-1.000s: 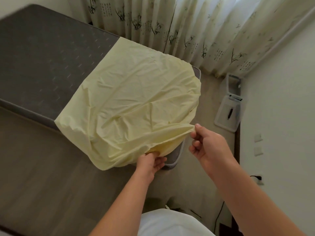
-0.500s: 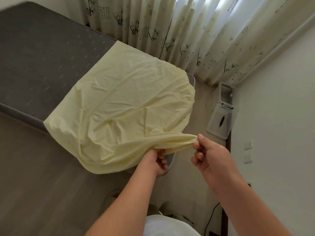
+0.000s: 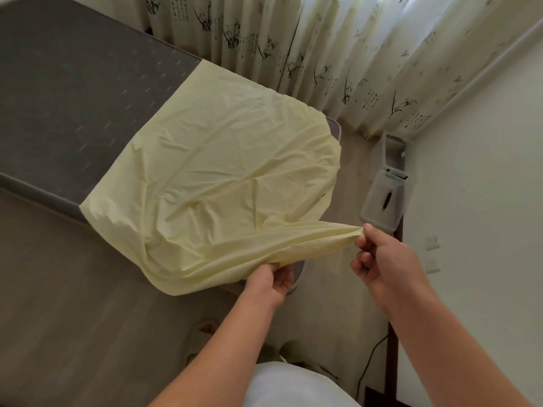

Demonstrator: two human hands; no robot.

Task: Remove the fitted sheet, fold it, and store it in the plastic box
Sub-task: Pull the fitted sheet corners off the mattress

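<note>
Our right hand (image 3: pixel 379 259) pinches the gathered hem of the fitted sheet (image 3: pixel 229 177) between thumb and curled fingers. Our left hand (image 3: pixel 270 280) grips the same hem from beneath, at the near corner of the bed (image 3: pixel 73 98). Since a second ago the right hand has drawn away from the left, so a longer, tauter stretch of hem now runs between them. We judge this to be straightening an edge for the next fold. The sheet looks freed from the mattress and lies bunched over the bed's foot end. The plastic box (image 3: pixel 385 201) stands on the floor by the wall, apart from the sheet.
</note>
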